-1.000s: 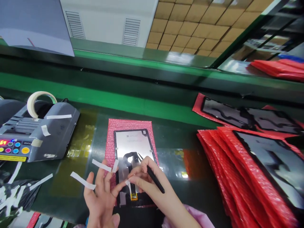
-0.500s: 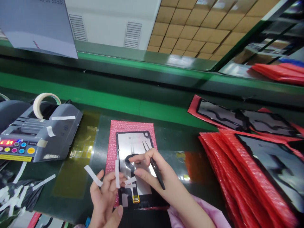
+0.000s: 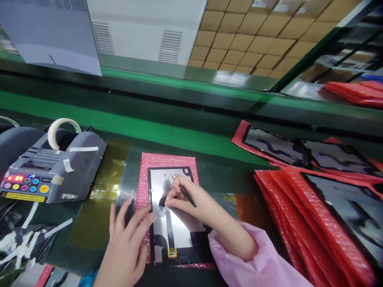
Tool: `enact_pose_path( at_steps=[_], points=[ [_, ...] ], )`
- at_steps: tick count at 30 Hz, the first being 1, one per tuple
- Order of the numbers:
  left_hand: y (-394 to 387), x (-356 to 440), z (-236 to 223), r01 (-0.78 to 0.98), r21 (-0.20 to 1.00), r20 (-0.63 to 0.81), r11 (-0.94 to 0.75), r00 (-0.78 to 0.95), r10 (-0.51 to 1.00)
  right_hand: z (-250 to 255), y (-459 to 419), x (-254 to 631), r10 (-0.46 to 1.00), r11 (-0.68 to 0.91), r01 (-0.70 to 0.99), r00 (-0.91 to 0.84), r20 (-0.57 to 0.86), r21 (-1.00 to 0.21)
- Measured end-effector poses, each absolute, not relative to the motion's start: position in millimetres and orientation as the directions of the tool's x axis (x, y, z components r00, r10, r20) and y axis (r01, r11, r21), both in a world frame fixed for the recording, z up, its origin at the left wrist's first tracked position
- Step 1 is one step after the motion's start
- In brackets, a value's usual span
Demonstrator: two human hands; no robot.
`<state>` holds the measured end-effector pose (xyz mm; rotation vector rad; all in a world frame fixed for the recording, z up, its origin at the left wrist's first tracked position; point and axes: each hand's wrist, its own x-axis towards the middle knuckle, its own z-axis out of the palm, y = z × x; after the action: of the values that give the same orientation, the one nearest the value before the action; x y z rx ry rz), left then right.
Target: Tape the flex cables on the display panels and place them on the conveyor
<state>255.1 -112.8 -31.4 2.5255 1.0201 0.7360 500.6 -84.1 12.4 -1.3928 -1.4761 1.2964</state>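
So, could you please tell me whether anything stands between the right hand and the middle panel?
Nothing visible beyond the white strip that the right hand pinches over the panel; whether the strip touches it is unclear.

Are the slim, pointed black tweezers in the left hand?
No, the tweezers are in the right hand, while the left hand has its fingers spread without them.

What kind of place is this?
Probably an electronics assembly or repair workshop: a tape dispenser stands on the dark green bench, a flat screen panel lies on a pink bubble bag, and cardboard boxes are stacked beyond.
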Motion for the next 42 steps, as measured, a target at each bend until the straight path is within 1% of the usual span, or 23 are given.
enact_pose_path(
  at_steps=[2,4,10,14,17,19,20,21,23,24,25,26,27,28,29,30,31,33,35,38,40,42],
  points=[
    [-109.9,255.7,-33.2,0.531,0.384,0.332,-0.756,0.684,0.649,3.8,-81.3,498.9,0.971,-0.072,0.292,-0.197,-0.134,-0.954],
    [-110.3,258.2,-35.1,0.507,0.336,0.319,-0.794,0.731,0.603,-0.9,-79.2,495.6,0.967,-0.053,0.314,-0.219,-0.127,-0.948],
    [-110.6,266.0,-37.4,0.484,0.275,0.285,-0.83,0.784,0.552,-4.3,-71.2,491.6,0.971,0.008,0.44,-0.218,-0.098,-0.898],
    [-107.5,268.5,-36.7,0.481,0.218,0.255,-0.849,0.812,0.525,-8.5,-68.0,490.1,0.973,0.003,0.386,-0.213,-0.086,-0.922],
    [-106.7,268.4,-35.3,0.479,0.213,0.246,-0.852,0.817,0.521,-13.8,-65.5,488.4,0.983,-0.006,0.382,-0.169,-0.076,-0.924],
    [-107.0,267.6,-35.1,0.474,0.252,0.237,-0.844,0.815,0.529,-18.7,-62.0,488.1,0.992,-0.021,0.424,-0.106,-0.073,-0.906],
    [-107.3,267.2,-35.6,0.466,0.303,0.227,-0.831,0.812,0.538,-21.3,-59.8,488.3,0.995,-0.033,0.449,-0.072,-0.073,-0.893],
    [-107.6,266.9,-36.5,0.448,0.389,0.218,-0.805,0.804,0.553,-23.7,-57.8,488.6,0.997,-0.052,0.473,-0.027,-0.074,-0.88],
    [-107.7,266.5,-39.2,0.344,0.657,0.282,-0.671,0.713,0.642,-27.1,-55.5,489.4,0.994,-0.104,0.499,0.087,-0.069,-0.86],
    [-107.2,266.4,-40.5,0.25,0.769,0.332,-0.589,0.631,0.702,-27.5,-56.2,489.5,0.988,-0.119,0.493,0.146,-0.052,-0.862],
    [-106.3,266.3,-41.2,0.136,0.849,0.375,-0.511,0.527,0.762,-26.8,-58.6,489.3,0.982,-0.113,0.466,0.187,-0.027,-0.877],
    [-105.0,266.2,-41.0,0.011,0.9,0.392,-0.436,0.417,0.82,-25.0,-62.7,488.6,0.981,-0.086,0.416,0.196,-0.004,-0.905],
    [-103.4,266.1,-39.8,-0.109,0.926,0.378,-0.362,0.324,0.867,-22.1,-68.5,487.3,0.985,-0.046,0.343,0.17,0.013,-0.938],
    [-101.5,266.1,-37.6,-0.213,0.934,0.338,-0.286,0.272,0.901,-18.5,-75.5,485.6,0.993,-0.013,0.249,0.114,0.016,-0.968],
    [-99.7,266.4,-35.0,-0.3,0.932,0.285,-0.203,0.263,0.922,-14.4,-83.4,483.4,0.999,-0.005,0.149,0.047,0.002,-0.989],
    [-97.8,267.0,-32.6,-0.38,0.917,0.231,-0.118,0.266,0.936,-10.1,-91.3,481.1,0.999,-0.03,0.06,-0.017,-0.031,-0.998],
    [-96.0,268.0,-31.0,-0.429,0.902,0.194,-0.058,0.282,0.939,-5.9,-98.8,479.1,0.995,-0.073,-0.007,-0.066,-0.073,-0.997],
    [-92.3,271.4,-32.1,-0.434,0.9,0.203,-0.048,0.319,0.926,1.2,-110.5,477.8,0.984,-0.153,-0.076,-0.108,-0.144,-0.985],
    [-88.0,276.5,-38.3,-0.405,0.909,0.253,-0.102,0.341,0.905,6.1,-116.9,483.1,0.985,-0.172,-0.098,-0.042,-0.169,-0.98],
    [-81.8,286.8,-46.4,-0.333,0.92,0.335,-0.208,0.391,0.857,10.2,-120.3,504.1,0.959,-0.123,-0.107,0.244,-0.146,-0.987],
    [-77.7,294.7,-44.8,-0.214,0.935,0.353,-0.283,0.487,0.799,11.0,-122.8,520.4,0.905,-0.1,-0.118,0.401,-0.14,-0.988],
    [-71.9,303.1,-38.9,-0.101,0.922,0.355,-0.374,0.607,0.711,9.6,-127.2,531.3,0.886,-0.105,-0.115,0.441,-0.146,-0.988]
  ],
)
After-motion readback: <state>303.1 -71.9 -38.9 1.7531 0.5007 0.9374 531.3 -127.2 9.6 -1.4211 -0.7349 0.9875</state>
